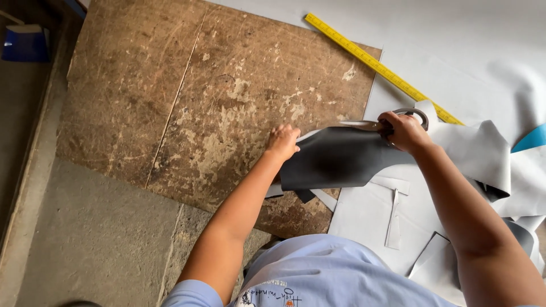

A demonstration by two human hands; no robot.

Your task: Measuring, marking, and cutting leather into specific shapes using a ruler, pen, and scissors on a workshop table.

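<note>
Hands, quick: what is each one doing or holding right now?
Left hand: closed on the edge of the grey sheet, holding it up.
Right hand: closed in the handles of the scissors, blades at the sheet's top edge.

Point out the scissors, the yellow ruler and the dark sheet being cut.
scissors (410,115): head view, on the grey handle loop above the right hand.
yellow ruler (364,55): head view, on the middle of its length.
dark sheet (341,159): head view, on its dark face between the hands.

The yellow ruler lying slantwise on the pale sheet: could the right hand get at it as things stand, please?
Probably not at once: the right hand is gripping metal scissors. The yellow ruler lies uncovered just beyond it, so the way itself looks free.
</note>
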